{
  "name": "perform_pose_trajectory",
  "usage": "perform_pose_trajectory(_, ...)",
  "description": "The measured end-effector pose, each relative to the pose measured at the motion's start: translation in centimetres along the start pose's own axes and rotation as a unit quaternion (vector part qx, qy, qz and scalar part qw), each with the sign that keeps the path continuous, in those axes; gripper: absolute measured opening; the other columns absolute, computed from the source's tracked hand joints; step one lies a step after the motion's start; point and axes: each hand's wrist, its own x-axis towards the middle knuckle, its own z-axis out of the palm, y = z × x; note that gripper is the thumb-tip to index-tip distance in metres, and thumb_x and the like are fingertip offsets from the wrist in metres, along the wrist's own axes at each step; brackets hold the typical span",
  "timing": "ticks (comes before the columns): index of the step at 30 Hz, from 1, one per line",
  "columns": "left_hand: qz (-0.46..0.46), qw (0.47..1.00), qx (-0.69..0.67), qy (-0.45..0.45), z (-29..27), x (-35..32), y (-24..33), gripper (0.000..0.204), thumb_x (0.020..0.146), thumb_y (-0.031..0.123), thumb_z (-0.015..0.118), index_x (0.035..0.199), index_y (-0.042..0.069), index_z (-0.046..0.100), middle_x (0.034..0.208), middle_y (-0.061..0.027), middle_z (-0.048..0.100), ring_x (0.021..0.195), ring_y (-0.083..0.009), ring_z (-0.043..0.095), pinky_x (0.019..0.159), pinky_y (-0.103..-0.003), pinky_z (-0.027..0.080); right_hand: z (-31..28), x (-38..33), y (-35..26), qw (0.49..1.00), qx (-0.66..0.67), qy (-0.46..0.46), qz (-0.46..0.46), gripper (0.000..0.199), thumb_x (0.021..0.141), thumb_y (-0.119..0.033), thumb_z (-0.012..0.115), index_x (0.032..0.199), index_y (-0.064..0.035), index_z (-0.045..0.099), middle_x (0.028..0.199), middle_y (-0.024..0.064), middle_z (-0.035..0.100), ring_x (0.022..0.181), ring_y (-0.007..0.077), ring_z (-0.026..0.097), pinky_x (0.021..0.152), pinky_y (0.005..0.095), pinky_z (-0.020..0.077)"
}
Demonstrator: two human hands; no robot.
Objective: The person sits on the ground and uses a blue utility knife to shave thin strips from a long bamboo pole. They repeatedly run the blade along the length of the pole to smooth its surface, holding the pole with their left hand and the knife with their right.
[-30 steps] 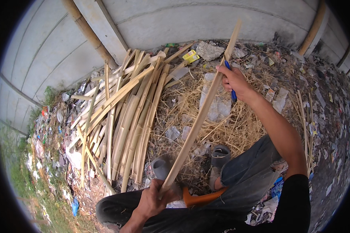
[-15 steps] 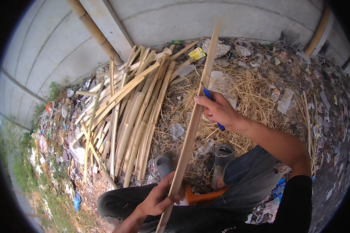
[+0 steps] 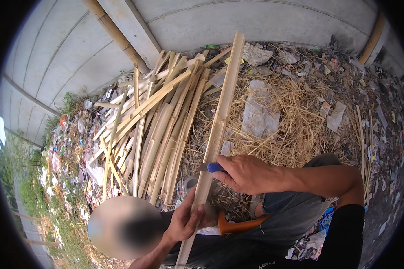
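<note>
A long split bamboo strip point(image 3: 221, 119) slants across the middle, its hollow inner face with node ridges turned up. Near its lower end my left hand point(image 3: 182, 225) is closed around it, thumb on the near edge. My right hand point(image 3: 249, 174) grips a knife point(image 3: 216, 167) by its blue handle. The short blade lies across the strip, touching it a little above my left hand. Most of the handle is hidden inside my fingers. Beyond the strip, to the left, lies a pile of split bamboo strips point(image 3: 159, 139).
Straw-like shavings point(image 3: 292, 130) and a pale plastic sheet point(image 3: 259, 112) cover the ground ahead. Litter spreads around. A concrete wall point(image 3: 265, 22) with bamboo poles point(image 3: 119, 36) stands behind. An orange curved object point(image 3: 238, 225) sits between my legs. A blurred round patch hides the lower left.
My right hand has come down along the strip toward my left hand, bringing the knife blade onto it. The strip's inner face is now turned up more, and its far end sits further left.
</note>
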Motion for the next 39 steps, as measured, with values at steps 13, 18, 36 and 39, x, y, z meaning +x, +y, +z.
perform_pose_trajectory(13, 0.023, 0.999, 0.026, 0.010, -0.5, -0.1, -0.8, 0.064, 0.109, 0.012, 0.051, 0.165, 0.005, 0.020, 0.082, -0.0075, 0.065, 0.061, -0.0098, 0.058, 0.056, -0.025, 0.049, -3.4, 1.2, 1.2, 0.993, -0.106, 0.035, 0.047, 0.052, 0.108, -0.042, 0.050, 0.087, 0.0035, 0.064, 0.058, 0.0226, 0.062, 0.058, 0.0428, 0.067, 0.056, 0.0501, 0.0540)
perform_pose_trajectory(18, 0.020, 0.998, 0.066, 0.011, -1.0, -1.3, -1.7, 0.065, 0.109, 0.011, 0.052, 0.165, 0.006, 0.021, 0.082, -0.0069, 0.066, 0.061, -0.0092, 0.058, 0.056, -0.025, 0.050, -6.3, 2.8, 2.6, 0.990, -0.114, 0.024, 0.080, 0.056, 0.109, -0.044, 0.047, 0.085, 0.0025, 0.065, 0.057, 0.0215, 0.062, 0.058, 0.0421, 0.067, 0.057, 0.0505, 0.0543)
perform_pose_trajectory(36, 0.035, 0.999, 0.037, 0.020, -1.0, -0.8, -1.0, 0.065, 0.108, 0.008, 0.051, 0.165, 0.003, 0.020, 0.080, -0.0048, 0.064, 0.062, -0.0090, 0.057, 0.059, -0.025, 0.049, -4.8, 2.7, 4.5, 0.963, -0.242, 0.114, 0.035, 0.056, 0.104, -0.051, 0.054, 0.084, 0.0001, 0.066, 0.061, 0.0189, 0.066, 0.056, 0.0372, 0.070, 0.052, 0.0479, 0.0537)
perform_pose_trajectory(39, 0.031, 0.999, 0.018, 0.025, -0.8, -0.9, -1.3, 0.063, 0.108, 0.007, 0.051, 0.165, 0.002, 0.022, 0.079, -0.0044, 0.064, 0.062, -0.0088, 0.057, 0.060, -0.025, 0.049, -4.8, 2.6, 4.4, 0.956, -0.270, 0.107, 0.037, 0.053, 0.104, -0.049, 0.056, 0.085, -0.0012, 0.066, 0.063, 0.0180, 0.067, 0.057, 0.0361, 0.070, 0.052, 0.0467, 0.0538)
